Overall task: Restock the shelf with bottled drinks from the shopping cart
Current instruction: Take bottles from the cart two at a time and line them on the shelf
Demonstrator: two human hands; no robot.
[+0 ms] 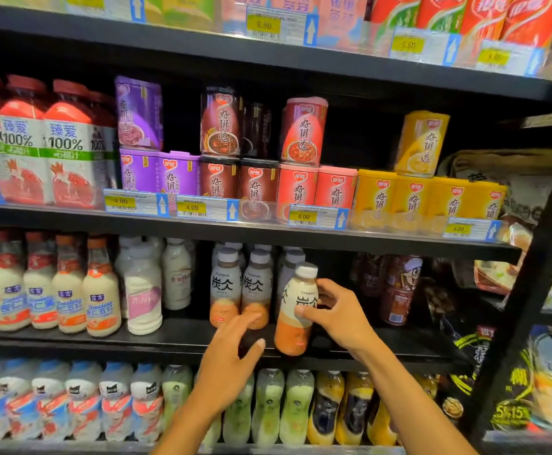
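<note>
At the left end of the middle shelf point(176, 333) cream bottles point(100, 290) were ranged along the front edge, and right of the bare patch stood a row point(224, 284) of two-tone bottles with grey caps. The left hand point(232, 353) was raised from below to the base of the second bottle in that row, its fingers loosely spread and the thumb held out to the right. Nothing was gripped by it, and whether it touched the bottle could not be told. Just beside the row on the right, a matching bottle point(296, 310) was held at the front edge, tilted with its cap leaning right and its base low over the shelf lip. It was pinched at mid-height by the right hand point(340, 310), thumb in front and fingers curled behind, the forearm coming up from the lower right. The step was judged best done by righting the bottle first, then sliding it back into line with the label facing out, while the row was steadied so that nothing was toppled. Dark bottles point(399, 290) stood further right, near enough to be knocked.
</note>
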